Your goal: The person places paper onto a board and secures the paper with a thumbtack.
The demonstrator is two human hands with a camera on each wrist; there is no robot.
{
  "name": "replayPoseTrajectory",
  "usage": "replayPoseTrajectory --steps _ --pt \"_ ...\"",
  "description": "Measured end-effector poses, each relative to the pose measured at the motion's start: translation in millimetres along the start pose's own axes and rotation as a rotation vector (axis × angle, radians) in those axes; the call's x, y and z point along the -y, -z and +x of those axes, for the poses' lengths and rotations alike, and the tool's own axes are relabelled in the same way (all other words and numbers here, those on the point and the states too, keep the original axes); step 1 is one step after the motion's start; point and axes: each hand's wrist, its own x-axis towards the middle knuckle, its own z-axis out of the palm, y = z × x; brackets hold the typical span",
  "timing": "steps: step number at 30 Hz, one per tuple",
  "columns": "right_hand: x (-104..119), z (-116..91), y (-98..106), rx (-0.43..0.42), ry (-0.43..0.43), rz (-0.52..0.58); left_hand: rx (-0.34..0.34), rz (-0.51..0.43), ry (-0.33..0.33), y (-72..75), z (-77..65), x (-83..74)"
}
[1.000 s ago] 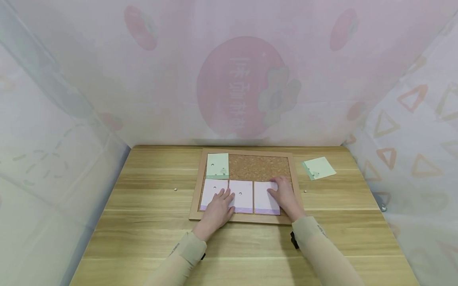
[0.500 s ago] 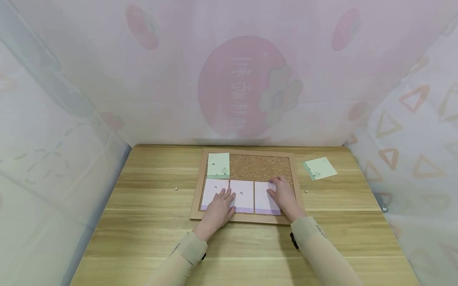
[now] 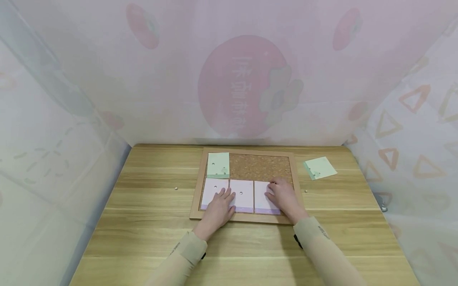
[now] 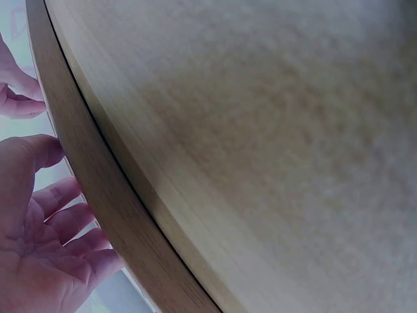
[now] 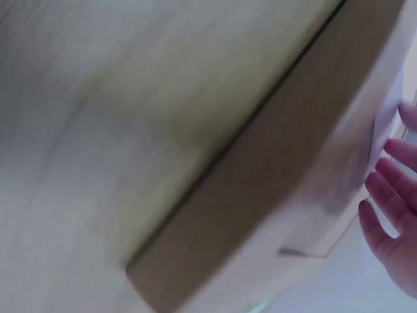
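Observation:
A wood-framed cork board [image 3: 259,166] lies flat on the table. Three white-and-purple paper notes line its lower half, and a green note [image 3: 218,165] sits at its upper left. My left hand [image 3: 219,207] rests with extended fingers across the left purple note [image 3: 211,191] and the edge of the middle purple note [image 3: 243,198]; each bears a small round tack. Over the right purple note [image 3: 264,200] is my right hand [image 3: 285,196], fingertips at its upper right part. In the right wrist view its fingers [image 5: 389,189] look spread and loosely bent at the note.
Right of the board lies a loose green note [image 3: 320,168], with a small tack [image 3: 305,191] just below it. Another tack [image 3: 176,188] is on the table [image 3: 150,222] to the left. Fabric-covered walls [image 3: 171,119] enclose the back and sides.
My right hand has shifted slightly, its fingertips moving a little left and down over the right purple note. The left hand keeps its place.

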Motion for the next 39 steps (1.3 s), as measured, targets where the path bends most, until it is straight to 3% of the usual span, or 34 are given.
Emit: replayPoseTrajectory --steps 7,18,39 --pt "-3 -16 6 0.173 0.096 -0.138 -0.007 -0.018 0.003 1.2 -0.5 0.0" --pt "-5 -31 8 0.241 0.114 -0.071 0.009 -0.037 0.007 1.6 0.3 -1.1" --pt "-20 -34 1 0.189 0.190 0.013 0.011 -0.038 0.009 1.4 0.9 0.6"
